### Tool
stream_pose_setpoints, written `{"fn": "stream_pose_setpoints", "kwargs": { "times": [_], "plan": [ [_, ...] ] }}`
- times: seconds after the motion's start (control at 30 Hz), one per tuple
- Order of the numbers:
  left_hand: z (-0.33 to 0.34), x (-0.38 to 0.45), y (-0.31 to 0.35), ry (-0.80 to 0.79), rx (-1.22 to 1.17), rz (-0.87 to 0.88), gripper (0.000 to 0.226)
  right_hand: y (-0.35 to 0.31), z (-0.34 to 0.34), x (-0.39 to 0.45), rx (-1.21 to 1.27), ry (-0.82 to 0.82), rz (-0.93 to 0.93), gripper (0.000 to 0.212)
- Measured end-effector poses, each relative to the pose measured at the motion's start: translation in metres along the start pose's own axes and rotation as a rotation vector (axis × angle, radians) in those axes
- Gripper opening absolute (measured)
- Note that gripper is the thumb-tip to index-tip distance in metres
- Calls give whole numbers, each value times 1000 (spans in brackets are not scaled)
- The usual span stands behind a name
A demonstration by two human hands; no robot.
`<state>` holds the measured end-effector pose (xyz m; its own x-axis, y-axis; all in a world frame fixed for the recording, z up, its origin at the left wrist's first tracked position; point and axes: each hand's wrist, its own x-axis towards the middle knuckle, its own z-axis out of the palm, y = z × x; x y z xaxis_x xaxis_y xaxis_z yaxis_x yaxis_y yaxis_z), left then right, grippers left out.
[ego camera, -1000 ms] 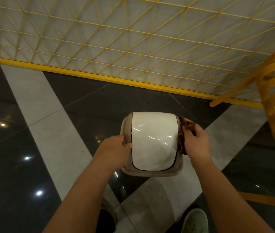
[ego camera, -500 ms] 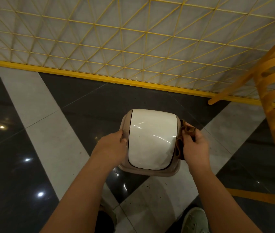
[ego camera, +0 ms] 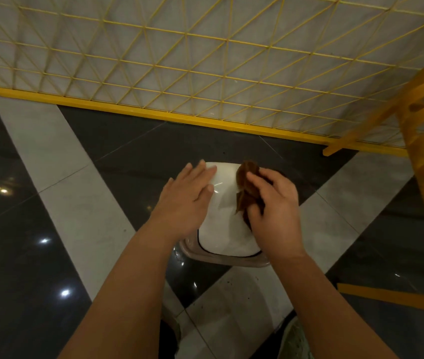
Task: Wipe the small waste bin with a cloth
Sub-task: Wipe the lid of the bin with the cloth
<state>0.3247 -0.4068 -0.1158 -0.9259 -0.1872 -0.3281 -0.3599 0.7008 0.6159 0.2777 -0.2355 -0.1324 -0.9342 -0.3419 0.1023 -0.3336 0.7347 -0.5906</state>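
both hands have come off the flanks of the small waste bin, which stands on the floor; the left hand now lies flat on the white lid, fingers straight and released; the right hand has brought the brown cloth onto the lid, fingers clenched round it; side wiping looks finished, the lid next.

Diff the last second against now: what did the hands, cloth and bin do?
Both hands came in off the bin's sides onto its top. The left hand let go of the left rim and now lies flat, fingers straight, on the white lid. The right hand carried the brown cloth from the right side up onto the lid, still gripping it. The small waste bin stays on the same spot on the floor.
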Motion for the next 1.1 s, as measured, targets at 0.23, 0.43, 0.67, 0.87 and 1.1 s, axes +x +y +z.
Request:
{"fn": "stream_pose_setpoints", "kwargs": {
  "times": [0.23, 0.43, 0.67, 0.87, 1.1],
  "plan": [
    [4, 4, 4, -15, -108, -90, 48, -5, 20, -5, -246, -128, -351, 56],
    [3, -1, 9, 37, -312, -147, 51, -1, 48, -29, -172, -304, -572, 65],
    [9, 4, 9, 31, -30, -110, 46, 14, 60, -50, -68, -308, -674, 38],
    [13, 6, 5, 34, 132, -96, 65, 36, 58, -91, -33, -433, -515, 37],
    [13, 6, 5, 31, 111, -94, 70, 41, -17, -85, 54, -48, -223, 42]
  ]
}}
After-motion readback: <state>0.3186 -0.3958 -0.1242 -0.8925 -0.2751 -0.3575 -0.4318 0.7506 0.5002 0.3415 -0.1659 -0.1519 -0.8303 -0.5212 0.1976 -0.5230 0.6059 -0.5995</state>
